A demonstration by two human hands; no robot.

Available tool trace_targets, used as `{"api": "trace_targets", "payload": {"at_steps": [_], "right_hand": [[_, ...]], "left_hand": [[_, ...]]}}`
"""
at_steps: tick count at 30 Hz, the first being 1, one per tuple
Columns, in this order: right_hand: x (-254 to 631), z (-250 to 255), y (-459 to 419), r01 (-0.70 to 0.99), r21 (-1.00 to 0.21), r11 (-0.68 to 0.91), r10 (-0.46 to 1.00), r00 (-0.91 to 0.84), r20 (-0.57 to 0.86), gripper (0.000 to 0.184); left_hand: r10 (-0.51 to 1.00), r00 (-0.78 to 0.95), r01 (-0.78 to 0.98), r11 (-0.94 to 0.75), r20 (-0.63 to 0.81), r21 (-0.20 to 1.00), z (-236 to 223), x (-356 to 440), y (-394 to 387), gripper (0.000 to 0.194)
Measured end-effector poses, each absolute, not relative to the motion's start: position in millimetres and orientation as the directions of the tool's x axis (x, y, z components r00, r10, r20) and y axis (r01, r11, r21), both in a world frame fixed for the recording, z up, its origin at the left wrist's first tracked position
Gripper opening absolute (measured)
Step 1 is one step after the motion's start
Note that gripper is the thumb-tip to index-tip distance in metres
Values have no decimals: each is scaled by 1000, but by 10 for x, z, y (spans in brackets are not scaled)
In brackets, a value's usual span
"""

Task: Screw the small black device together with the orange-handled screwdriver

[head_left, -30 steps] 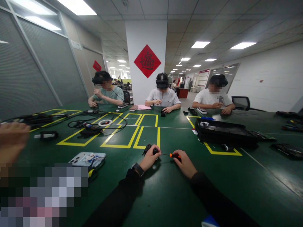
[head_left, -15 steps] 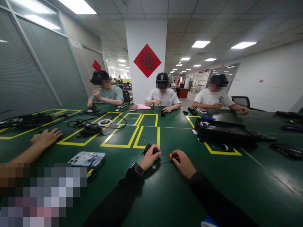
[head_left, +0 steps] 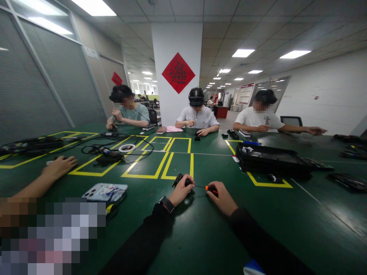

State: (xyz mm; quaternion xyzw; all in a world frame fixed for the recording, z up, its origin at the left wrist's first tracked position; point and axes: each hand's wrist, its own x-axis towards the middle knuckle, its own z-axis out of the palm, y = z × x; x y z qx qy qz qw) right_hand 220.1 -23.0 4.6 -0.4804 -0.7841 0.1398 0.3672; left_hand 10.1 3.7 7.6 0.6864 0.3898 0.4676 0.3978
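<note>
My left hand [head_left: 181, 191] is closed round a small black part [head_left: 178, 180] just above the green table, and its exact kind is unclear. My right hand [head_left: 221, 198] grips a screwdriver [head_left: 207, 188] with an orange and black handle. The thin shaft points left, and its tip reaches the black part at my left fingers. Whether the tip sits in a screw is too small to tell.
Yellow tape [head_left: 191, 166] marks boxes on the green table [head_left: 200, 236]. A long black tray [head_left: 269, 158] lies to the right, a phone [head_left: 106, 192] to the left. Cables [head_left: 94, 149] and a white ring [head_left: 127, 148] lie beyond. A co-worker's hand [head_left: 61, 168] rests at left; several people sit around.
My hands and the screwdriver stay almost in place. Across the table, the person on the right has stretched an arm further out to the right.
</note>
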Motion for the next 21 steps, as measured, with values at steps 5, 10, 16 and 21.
{"api": "trace_targets", "payload": {"at_steps": [5,10,16,21], "right_hand": [[2221,42,-203,642,-542,543,827,-293,481,16],[2221,57,-241,598,-629,498,864,-276,422,13],[2203,119,-272,529,-668,524,851,-359,383,23],[2188,109,-258,605,-584,541,839,-341,423,17]], "left_hand": [[889,268,184,-426,372,885,49,106,56,19],[872,279,218,-466,403,858,17,104,65,22],[869,276,218,-473,411,854,12,104,69,23],[874,262,220,-468,410,856,24,107,67,19]]}}
